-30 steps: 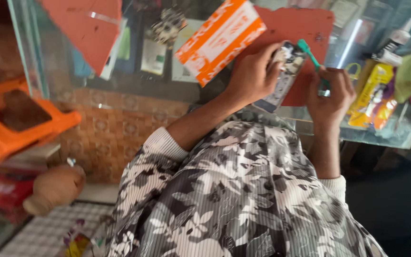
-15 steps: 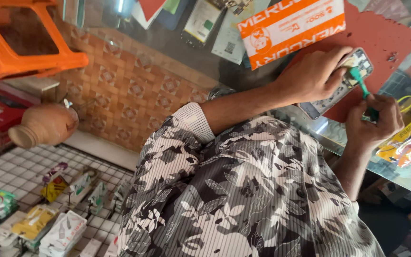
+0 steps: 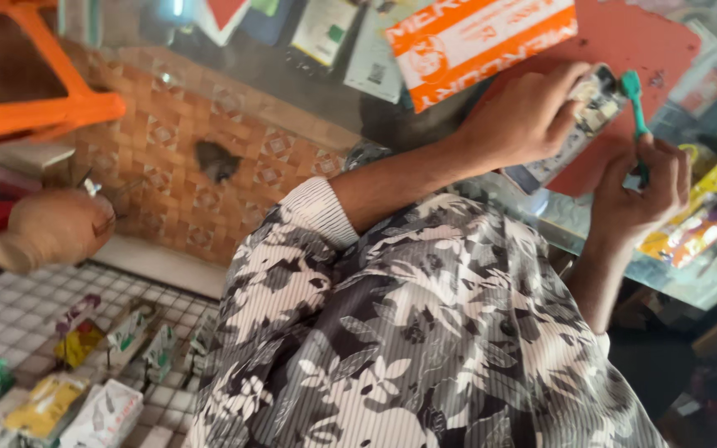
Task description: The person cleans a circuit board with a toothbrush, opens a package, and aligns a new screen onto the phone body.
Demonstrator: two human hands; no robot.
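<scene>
My left hand (image 3: 524, 116) grips an opened phone (image 3: 592, 108) with its inner parts showing, pressing it against a red mat (image 3: 665, 50) on a glass counter. My right hand (image 3: 642, 187) is closed around the handle of a green brush (image 3: 634, 99). The brush head touches the top end of the phone. Both forearms come out of a black and white floral shirt (image 3: 425, 348) that fills the lower middle of the view.
An orange and white box (image 3: 475, 37) lies on the counter just left of the phone. Yellow packets (image 3: 690, 220) sit to the right. An orange plastic stool (image 3: 35, 99), a clay pot (image 3: 51, 228) and a wire rack with small packets (image 3: 101, 357) are at left.
The view has swung so the rack and pot show more at left. My hands stay on the phone and brush, and the brush head has shifted slightly along the phone's top end.
</scene>
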